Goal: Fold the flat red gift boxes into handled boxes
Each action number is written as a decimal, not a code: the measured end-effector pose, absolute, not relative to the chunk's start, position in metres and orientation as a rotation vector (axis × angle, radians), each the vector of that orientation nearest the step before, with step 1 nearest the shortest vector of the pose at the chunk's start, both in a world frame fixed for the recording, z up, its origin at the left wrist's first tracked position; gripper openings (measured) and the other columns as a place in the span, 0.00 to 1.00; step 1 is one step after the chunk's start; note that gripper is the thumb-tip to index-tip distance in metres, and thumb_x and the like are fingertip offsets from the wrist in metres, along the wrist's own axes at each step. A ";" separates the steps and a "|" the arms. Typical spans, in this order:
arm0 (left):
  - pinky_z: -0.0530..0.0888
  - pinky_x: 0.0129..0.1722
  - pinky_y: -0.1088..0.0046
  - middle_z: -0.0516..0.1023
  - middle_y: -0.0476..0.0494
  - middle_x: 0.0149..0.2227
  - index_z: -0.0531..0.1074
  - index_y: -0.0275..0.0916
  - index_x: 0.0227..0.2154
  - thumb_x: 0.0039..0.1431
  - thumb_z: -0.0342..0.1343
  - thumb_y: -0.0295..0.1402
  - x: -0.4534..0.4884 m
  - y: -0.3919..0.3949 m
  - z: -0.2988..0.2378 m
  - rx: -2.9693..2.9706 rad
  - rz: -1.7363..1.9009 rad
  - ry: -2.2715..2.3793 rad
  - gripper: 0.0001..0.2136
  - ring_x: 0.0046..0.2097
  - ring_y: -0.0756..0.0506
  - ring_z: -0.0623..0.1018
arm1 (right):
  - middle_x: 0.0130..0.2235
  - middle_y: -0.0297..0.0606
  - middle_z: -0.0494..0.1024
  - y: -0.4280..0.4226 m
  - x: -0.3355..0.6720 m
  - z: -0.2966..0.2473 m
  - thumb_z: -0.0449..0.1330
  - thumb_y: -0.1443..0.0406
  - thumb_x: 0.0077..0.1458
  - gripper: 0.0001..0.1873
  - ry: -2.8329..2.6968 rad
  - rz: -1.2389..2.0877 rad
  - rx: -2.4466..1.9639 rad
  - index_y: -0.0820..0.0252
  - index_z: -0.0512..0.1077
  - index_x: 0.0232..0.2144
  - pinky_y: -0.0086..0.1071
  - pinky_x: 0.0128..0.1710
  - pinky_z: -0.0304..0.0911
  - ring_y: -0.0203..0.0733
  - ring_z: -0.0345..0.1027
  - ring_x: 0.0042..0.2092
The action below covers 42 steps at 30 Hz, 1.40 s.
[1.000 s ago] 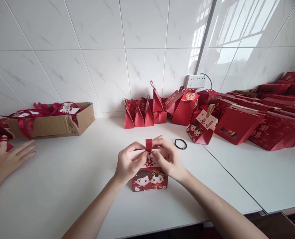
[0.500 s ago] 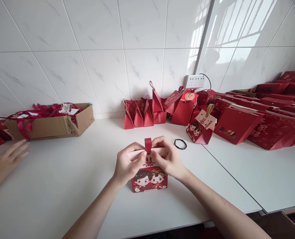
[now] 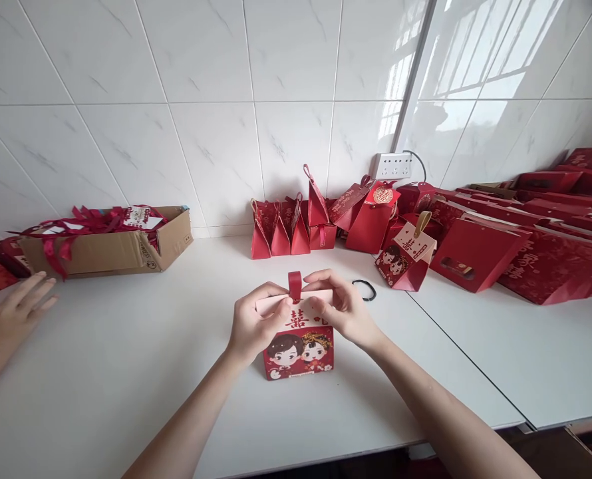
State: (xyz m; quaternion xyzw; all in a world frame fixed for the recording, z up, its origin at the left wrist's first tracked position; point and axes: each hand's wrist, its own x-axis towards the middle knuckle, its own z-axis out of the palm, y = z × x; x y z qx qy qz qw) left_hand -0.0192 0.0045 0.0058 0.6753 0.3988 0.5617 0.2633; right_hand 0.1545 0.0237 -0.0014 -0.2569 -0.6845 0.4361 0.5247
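White-tiled wall, white table. A red gift box printed with two cartoon figures stands upright on the table near its front edge, and serves here as the reference point.

Left hand: closed on the box's pale top flap from the left, thumb and forefinger pinched together at the foot of the red ribbon loop, which stands upright out of the top of the box.

Right hand: clamped on the same flap from the right, fingers laid over the top edge and thumb on the front face. Whether its fingertips touch the loop itself cannot be told.

Black hair band: flat on the table, just behind and right of the box, partly hidden by the right hand.

Row of small red boxes: behind the box, against the wall. Stack of flat red bags: well to the right of it. Wall socket: above and behind, to the right.

Cardboard carton, holding red ribbons: well to the left and behind. Another person's hand: far left of the box, open, fingers spread, near the carton.
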 end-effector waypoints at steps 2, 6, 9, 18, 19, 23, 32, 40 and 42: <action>0.73 0.28 0.76 0.77 0.47 0.25 0.73 0.38 0.25 0.54 0.59 0.38 -0.022 0.007 0.005 1.807 1.544 1.123 0.09 0.28 0.48 0.75 | 0.31 0.33 0.76 0.025 0.154 -0.002 0.63 0.63 0.51 0.12 -1.659 1.011 -0.654 0.57 0.70 0.39 0.31 0.28 0.66 0.37 0.69 0.30; 0.75 0.32 0.73 0.79 0.43 0.36 0.73 0.37 0.37 0.55 0.58 0.44 -0.032 0.019 -0.006 1.703 1.519 1.033 0.15 0.34 0.45 0.79 | 0.27 0.32 0.74 0.033 0.153 -0.006 0.66 0.58 0.49 0.12 -1.559 1.118 -0.745 0.60 0.71 0.29 0.30 0.28 0.64 0.36 0.67 0.29; 0.77 0.44 0.67 0.75 0.35 0.51 0.64 0.39 0.54 0.52 0.59 0.51 -0.038 0.032 -0.019 1.615 1.541 0.938 0.30 0.49 0.40 0.78 | 0.30 0.35 0.79 0.044 0.155 -0.008 0.70 0.56 0.43 0.16 -1.193 1.233 -0.697 0.60 0.73 0.31 0.33 0.33 0.67 0.40 0.71 0.32; 0.75 0.52 0.57 0.70 0.31 0.57 0.50 0.43 0.61 0.44 0.67 0.48 -0.020 0.027 -0.034 1.628 1.348 1.001 0.45 0.56 0.35 0.74 | 0.35 0.36 0.81 0.068 0.174 -0.015 0.65 0.62 0.42 0.11 -0.655 1.335 -0.551 0.56 0.73 0.32 0.40 0.35 0.70 0.46 0.73 0.35; 0.76 0.50 0.57 0.70 0.31 0.57 0.52 0.43 0.59 0.44 0.68 0.47 -0.019 0.026 -0.032 1.654 1.403 1.001 0.42 0.55 0.35 0.75 | 0.35 0.37 0.81 0.071 0.175 -0.019 0.63 0.62 0.43 0.09 -0.681 1.339 -0.523 0.56 0.72 0.31 0.41 0.37 0.71 0.47 0.74 0.36; 0.74 0.54 0.56 0.69 0.31 0.58 0.59 0.42 0.55 0.45 0.69 0.41 -0.025 0.024 -0.028 1.983 1.601 0.973 0.36 0.58 0.35 0.73 | 0.34 0.38 0.79 0.081 0.173 -0.034 0.60 0.62 0.45 0.07 -0.765 1.350 -0.474 0.54 0.71 0.31 0.46 0.45 0.72 0.49 0.75 0.41; 0.73 0.55 0.53 0.67 0.30 0.60 0.55 0.45 0.63 0.51 0.66 0.34 -0.034 0.033 -0.028 2.504 1.793 0.652 0.38 0.62 0.32 0.68 | 0.44 0.41 0.81 0.071 0.166 -0.021 0.57 0.59 0.47 0.12 -0.626 1.424 -0.473 0.51 0.74 0.36 0.49 0.50 0.71 0.50 0.71 0.54; 0.76 0.49 0.61 0.74 0.32 0.53 0.60 0.40 0.58 0.41 0.70 0.47 -0.030 0.030 -0.030 1.825 1.883 0.932 0.42 0.53 0.34 0.77 | 0.31 0.36 0.81 0.063 0.165 -0.010 0.62 0.61 0.47 0.06 -0.669 1.449 -0.528 0.56 0.73 0.30 0.34 0.36 0.75 0.41 0.76 0.35; 0.78 0.43 0.65 0.77 0.36 0.49 0.63 0.41 0.56 0.42 0.66 0.55 -0.029 0.032 -0.025 1.345 1.806 1.010 0.40 0.49 0.37 0.79 | 0.26 0.36 0.78 0.059 0.163 -0.007 0.63 0.61 0.51 0.08 -0.769 1.485 -0.611 0.60 0.72 0.27 0.28 0.25 0.72 0.37 0.72 0.26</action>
